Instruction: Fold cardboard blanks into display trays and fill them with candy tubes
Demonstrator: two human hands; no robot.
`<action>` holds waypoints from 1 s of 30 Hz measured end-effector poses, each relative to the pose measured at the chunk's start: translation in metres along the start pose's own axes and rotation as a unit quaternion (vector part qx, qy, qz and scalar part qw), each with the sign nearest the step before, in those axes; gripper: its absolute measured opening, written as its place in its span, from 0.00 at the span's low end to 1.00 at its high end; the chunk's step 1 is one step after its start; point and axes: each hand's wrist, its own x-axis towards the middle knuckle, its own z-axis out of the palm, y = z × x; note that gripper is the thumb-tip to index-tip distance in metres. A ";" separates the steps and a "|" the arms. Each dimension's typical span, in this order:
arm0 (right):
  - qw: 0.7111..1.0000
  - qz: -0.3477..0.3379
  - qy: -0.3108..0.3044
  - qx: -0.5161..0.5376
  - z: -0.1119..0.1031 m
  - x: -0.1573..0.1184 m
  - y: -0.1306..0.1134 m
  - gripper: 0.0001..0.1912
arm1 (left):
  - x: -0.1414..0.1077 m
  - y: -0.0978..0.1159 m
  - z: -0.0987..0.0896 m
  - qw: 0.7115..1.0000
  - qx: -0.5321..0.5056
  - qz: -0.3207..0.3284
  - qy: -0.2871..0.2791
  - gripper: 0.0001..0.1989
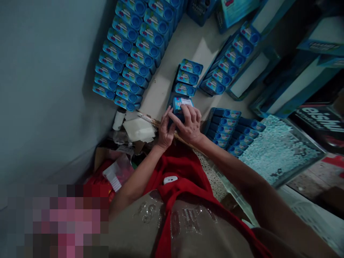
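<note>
Both hands are on a small blue box (177, 104) with a printed top and a pale label. My left hand (165, 130) is closed at the box's left side, its fingertips meeting near the edge. My right hand (190, 123) curls over the near and right side, fingers bent on top. Their grip covers the lower part of the box. Directly beyond it, a short row of similar blue boxes (188, 77) stands on the pale table (158, 84).
Double rows of blue boxes (130, 53) line the table's left side. Another row (221, 64) stands to the right, near open display cartons (251, 75). A tray of small turquoise pieces (279, 154) lies at the right, beside stacked boxes (225, 125). Papers (139, 129) sit by the table's near-left corner.
</note>
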 end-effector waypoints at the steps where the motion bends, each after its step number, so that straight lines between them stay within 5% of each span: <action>1: 1.000 -0.004 -0.005 0.004 0.000 0.000 0.000 0.29 | -0.001 0.002 0.000 1.000 0.002 0.002 0.003 0.29; 12: 0.998 0.042 -0.002 0.040 0.012 0.011 0.006 0.28 | 0.021 -0.009 0.004 0.999 0.013 0.050 0.001 0.27; 24: 0.997 0.005 -0.057 0.060 0.000 0.029 0.007 0.28 | 0.020 -0.008 0.019 0.996 -0.010 -0.065 0.058 0.27; 30: 0.997 -0.009 -0.068 0.029 -0.010 0.060 0.016 0.33 | 0.050 -0.029 0.023 0.995 0.047 -0.080 0.039 0.34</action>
